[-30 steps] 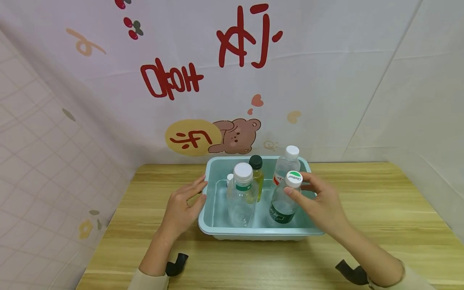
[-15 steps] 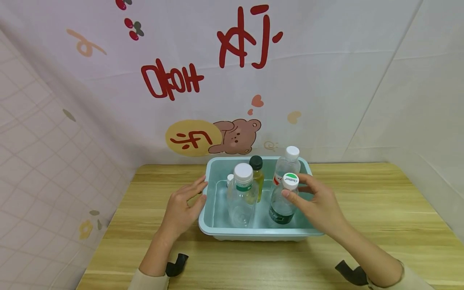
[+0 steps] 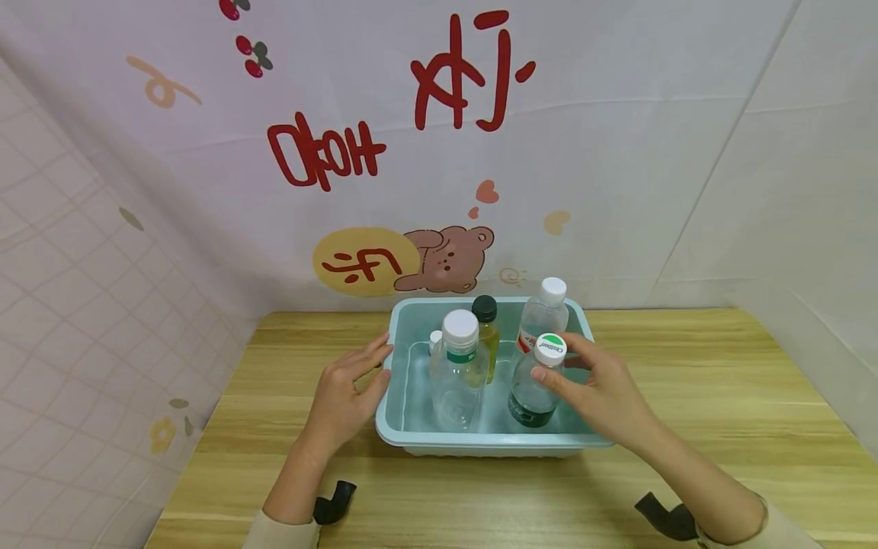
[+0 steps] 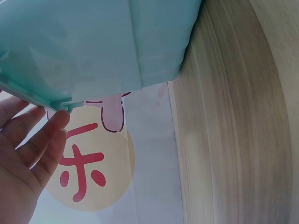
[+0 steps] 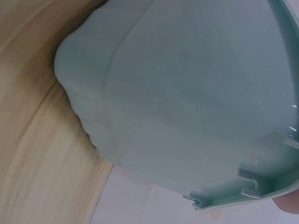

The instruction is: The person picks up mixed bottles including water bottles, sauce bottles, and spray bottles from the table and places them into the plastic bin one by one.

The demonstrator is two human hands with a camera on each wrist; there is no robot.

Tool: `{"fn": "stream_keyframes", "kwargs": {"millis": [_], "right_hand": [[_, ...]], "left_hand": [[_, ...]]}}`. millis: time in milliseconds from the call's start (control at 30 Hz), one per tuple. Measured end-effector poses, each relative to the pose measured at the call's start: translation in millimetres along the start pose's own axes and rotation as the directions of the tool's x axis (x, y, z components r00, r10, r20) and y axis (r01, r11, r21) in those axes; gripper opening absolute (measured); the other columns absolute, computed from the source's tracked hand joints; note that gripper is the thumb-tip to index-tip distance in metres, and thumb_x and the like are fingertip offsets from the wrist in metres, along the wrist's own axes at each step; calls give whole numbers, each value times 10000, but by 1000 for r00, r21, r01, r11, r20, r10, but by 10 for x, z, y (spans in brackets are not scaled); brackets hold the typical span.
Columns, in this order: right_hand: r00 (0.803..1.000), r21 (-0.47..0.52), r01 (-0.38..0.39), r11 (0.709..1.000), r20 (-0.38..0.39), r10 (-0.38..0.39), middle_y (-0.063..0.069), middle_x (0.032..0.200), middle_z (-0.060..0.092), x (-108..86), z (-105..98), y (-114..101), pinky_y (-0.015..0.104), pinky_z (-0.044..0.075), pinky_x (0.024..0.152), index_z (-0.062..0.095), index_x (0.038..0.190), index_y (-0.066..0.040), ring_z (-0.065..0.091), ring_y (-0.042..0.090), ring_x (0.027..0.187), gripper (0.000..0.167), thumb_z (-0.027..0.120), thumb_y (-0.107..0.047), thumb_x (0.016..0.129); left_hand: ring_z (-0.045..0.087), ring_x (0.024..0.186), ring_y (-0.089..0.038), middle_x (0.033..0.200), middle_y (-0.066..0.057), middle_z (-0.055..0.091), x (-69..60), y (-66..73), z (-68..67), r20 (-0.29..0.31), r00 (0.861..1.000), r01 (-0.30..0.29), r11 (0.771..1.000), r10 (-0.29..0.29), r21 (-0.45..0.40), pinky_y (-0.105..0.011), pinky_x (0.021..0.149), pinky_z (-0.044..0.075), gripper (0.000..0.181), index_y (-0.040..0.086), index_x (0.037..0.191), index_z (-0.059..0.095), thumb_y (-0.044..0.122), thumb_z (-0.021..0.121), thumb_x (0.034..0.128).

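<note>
A pale blue-green plastic bin (image 3: 494, 438) holds several bottles. My right hand (image 3: 610, 393) reaches over the bin's right side and grips a clear bottle with a green label (image 3: 531, 400) just below its white and green cap, thumb in front. My left hand (image 3: 346, 393) rests its fingertips on the left rim; in the left wrist view those fingers (image 4: 51, 140) are extended along the rim. A larger clear bottle with a white cap (image 3: 458, 389) stands front left. Behind are a dark-capped bottle of yellowish liquid (image 3: 488, 335) and a clear bottle with a red-and-white label (image 3: 545, 311).
A small white cap (image 3: 436, 338) shows partly behind the large bottle. The bin stands on a wood-grain table (image 3: 706, 381), close to a white printed cloth backdrop (image 3: 604, 152). The right wrist view is mostly filled by the bin's outer wall (image 5: 187, 93).
My right hand and the green-labelled bottle have shifted slightly left and lower, into the bin. My left hand has stayed at the rim, and the other bottles have not moved.
</note>
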State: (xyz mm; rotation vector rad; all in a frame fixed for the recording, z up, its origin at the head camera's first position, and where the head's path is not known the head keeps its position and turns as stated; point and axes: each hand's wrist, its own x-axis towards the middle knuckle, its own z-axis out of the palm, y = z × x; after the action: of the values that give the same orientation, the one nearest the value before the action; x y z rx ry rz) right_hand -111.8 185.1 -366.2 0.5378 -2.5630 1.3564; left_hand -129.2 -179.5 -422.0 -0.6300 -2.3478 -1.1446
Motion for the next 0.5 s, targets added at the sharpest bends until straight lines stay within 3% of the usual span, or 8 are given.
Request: {"fn": "stream_keyframes", "kwargs": {"millis": [300, 500], "right_hand": [[998, 5, -65, 998, 21, 65, 67, 1203, 728, -21, -53, 10, 356, 611, 745, 658, 1332, -86, 716, 359, 1050, 460, 828, -202, 920], [998, 27, -53, 998, 29, 52, 59, 1257, 700, -55, -110, 3, 325, 613, 727, 639, 1369, -135, 696, 351, 1076, 473, 813, -174, 931]], "left_hand": [[678, 1226, -340, 1414, -105, 653, -13, 1, 35, 1, 1000, -4, 1000, 4, -8, -572, 982, 556, 378, -17, 1277, 735, 2, 739, 899], [668, 1239, -348, 1411, -105, 654, -18, 16, 15, 1, 1000, 7, 1000, -7, 2, -591, 994, 542, 366, -13, 1269, 740, 16, 733, 905]]}}
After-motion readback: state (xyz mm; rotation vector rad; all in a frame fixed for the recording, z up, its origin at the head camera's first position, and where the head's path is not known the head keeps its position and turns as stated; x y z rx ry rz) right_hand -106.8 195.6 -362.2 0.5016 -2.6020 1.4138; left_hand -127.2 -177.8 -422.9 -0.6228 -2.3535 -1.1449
